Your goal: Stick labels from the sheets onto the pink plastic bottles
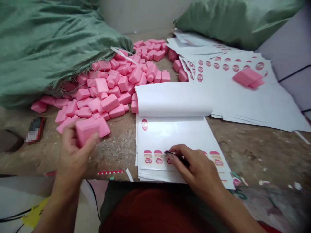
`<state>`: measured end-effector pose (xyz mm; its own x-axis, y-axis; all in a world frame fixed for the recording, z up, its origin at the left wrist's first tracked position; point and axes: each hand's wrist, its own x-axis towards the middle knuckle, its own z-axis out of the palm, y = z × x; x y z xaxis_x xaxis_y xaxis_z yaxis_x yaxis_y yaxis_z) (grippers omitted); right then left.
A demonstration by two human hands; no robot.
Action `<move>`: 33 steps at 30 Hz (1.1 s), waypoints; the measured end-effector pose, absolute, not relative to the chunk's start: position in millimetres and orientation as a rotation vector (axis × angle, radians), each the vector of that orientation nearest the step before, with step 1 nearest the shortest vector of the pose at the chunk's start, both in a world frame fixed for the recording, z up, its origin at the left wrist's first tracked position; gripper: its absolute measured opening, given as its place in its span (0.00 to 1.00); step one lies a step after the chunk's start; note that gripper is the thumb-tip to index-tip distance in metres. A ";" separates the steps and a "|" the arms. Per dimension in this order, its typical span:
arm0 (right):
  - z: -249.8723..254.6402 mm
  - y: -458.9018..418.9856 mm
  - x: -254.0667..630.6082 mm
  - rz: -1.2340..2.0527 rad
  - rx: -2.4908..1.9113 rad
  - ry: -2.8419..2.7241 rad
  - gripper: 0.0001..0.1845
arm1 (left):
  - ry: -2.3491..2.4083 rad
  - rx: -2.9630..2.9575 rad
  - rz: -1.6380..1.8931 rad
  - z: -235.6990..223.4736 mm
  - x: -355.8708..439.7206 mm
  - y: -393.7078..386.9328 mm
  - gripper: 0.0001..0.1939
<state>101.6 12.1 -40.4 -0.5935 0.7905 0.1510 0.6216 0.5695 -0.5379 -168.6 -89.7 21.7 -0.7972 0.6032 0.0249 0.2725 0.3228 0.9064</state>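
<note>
Head view: left hand [74, 152] grips bottle [86, 129], right hand [199, 165] dark tool [184, 160]; sack [48, 48] against pile [116, 84].

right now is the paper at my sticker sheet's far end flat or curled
Curled: the white paper bulges into a rounded roll, shadow along its edge.

right hand [200, 166]: covers some labels [158, 157] | black tool [183, 160]: mostly hidden | left green sack [46, 48]: cut at edge

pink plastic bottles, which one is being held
The boxy pink plastic bottle gripped by the bare left hand, at the near edge of the heaped pink bottles; no hand holds any of those.
</note>
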 end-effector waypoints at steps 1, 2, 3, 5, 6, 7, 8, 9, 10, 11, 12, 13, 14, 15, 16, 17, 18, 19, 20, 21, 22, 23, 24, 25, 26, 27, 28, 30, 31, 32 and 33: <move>-42.4 12.6 100.0 0.550 -1.135 -2.454 0.11 | 2.010 0.640 1.533 21.0 -152.8 -80.8 0.27; -44.2 13.4 98.5 0.489 -1.131 -2.471 0.11 | 1.770 0.501 1.524 19.0 -137.2 -71.1 0.26; -45.7 14.2 97.2 0.444 -1.132 -2.488 0.10 | 1.581 0.393 1.507 15.7 -122.6 -61.2 0.25; -48.0 15.4 95.2 0.396 -1.132 -2.511 0.10 | 1.309 0.261 1.459 6.3 -98.6 -43.6 0.23; -48.9 15.7 94.6 0.387 -1.126 -2.517 0.10 | 1.236 0.224 1.450 0.7 -89.8 -37.0 0.22; -49.7 15.7 94.1 0.386 -1.113 -2.520 0.10 | 1.190 0.198 1.439 -5.1 -83.4 -32.1 0.21; -50.2 15.6 93.7 0.385 -1.097 -2.521 0.10 | 1.165 0.178 1.429 -10.7 -79.2 -28.8 0.20; -50.5 15.5 93.3 0.380 -1.082 -2.520 0.11 | 1.155 0.161 1.423 -15.9 -76.7 -26.9 0.19; -50.5 15.4 92.9 0.371 -1.072 -2.516 0.11 | 1.152 0.148 1.422 -20.5 -75.7 -26.1 0.19; -50.2 15.4 92.4 0.362 -1.063 -2.513 0.11 | 1.150 0.138 1.421 -24.2 -75.6 -26.0 0.19; -49.6 15.5 91.9 0.354 -1.056 -2.510 0.11 | 1.149 0.131 1.423 -27.0 -76.1 -26.2 0.18; -48.6 15.7 91.3 0.349 -1.050 -2.508 0.11 | 1.147 0.125 1.424 -29.0 -76.8 -26.4 0.18; -47.5 15.9 90.7 0.349 -1.045 -2.504 0.11 | 1.143 0.121 1.427 -30.2 -77.4 -26.6 0.18; -46.3 16.0 90.1 0.356 -1.038 -2.503 0.11 | 1.139 0.119 1.429 -31.0 -77.7 -26.7 0.18; -45.1 15.9 89.6 0.367 -1.029 -2.504 0.11 | 1.136 0.118 1.431 -31.4 -77.9 -26.6 0.18; -44.1 15.6 89.1 0.376 -1.025 -2.508 0.11 | 1.133 0.117 1.432 -31.5 -77.8 -26.6 0.18; -43.3 15.1 88.7 0.376 -1.028 -2.510 0.11 | 1.129 0.119 1.432 -31.4 -77.5 -26.6 0.19; -42.9 14.3 88.3 0.366 -1.035 -2.512 0.12 | 1.127 0.122 1.432 -31.1 -77.2 -26.7 0.19; -42.7 13.4 87.8 0.352 -1.047 -2.514 0.12 | 1.126 0.126 1.431 -30.8 -77.0 -26.9 0.19; -42.8 12.5 87.2 0.336 -1.060 -2.515 0.12 | 1.127 0.129 1.431 -30.3 -76.7 -27.3 0.19; -43.1 11.7 86.6 0.324 -1.074 -2.515 0.12 | 1.129 0.132 1.429 -29.8 -76.6 -27.7 0.19; -43.4 11.1 86.1 0.317 -1.084 -2.514 0.12 | 1.130 0.135 1.426 -29.3 -76.5 -28.1 0.20; -43.8 10.9 85.6 0.320 -1.090 -2.512 0.12 | 1.132 0.135 1.421 -28.9 -76.4 -28.4 0.20; -44.1 11.2 85.4 0.336 -1.098 -2.509 0.12 | 1.133 0.133 1.417 -28.6 -76.4 -28.6 0.20; -44.3 11.9 85.5 0.366 -1.110 -2.507 0.11 | 1.133 0.131 1.414 -28.5 -76.4 -28.7 0.20; -44.3 13.0 86.0 0.419 -1.127 -2.504 0.11 | 1.132 0.128 1.414 -28.7 -76.4 -28.8 0.19; -44.3 14.4 86.9 0.496 -1.148 -2.499 0.11 | 1.128 0.124 1.418 -29.1 -76.5 -28.7 0.19; -44.0 17.0 89.4 0.682 -1.195 -2.474 0.10 | 1.112 0.107 1.437 -30.4 -77.0 -28.4 0.18; -43.8 17.7 90.7 0.747 -1.221 -2.456 0.10 | 1.100 0.092 1.448 -31.2 -77.4 -28.3 0.18; -43.6 17.6 92.0 0.766 -1.243 -2.442 0.11 | 1.087 0.074 1.458 -31.9 -77.8 -28.1 0.18; -43.4 16.6 93.2 0.743 -1.250 -2.442 0.11 | 1.073 0.055 1.469 -32.4 -78.2 -28.0 0.17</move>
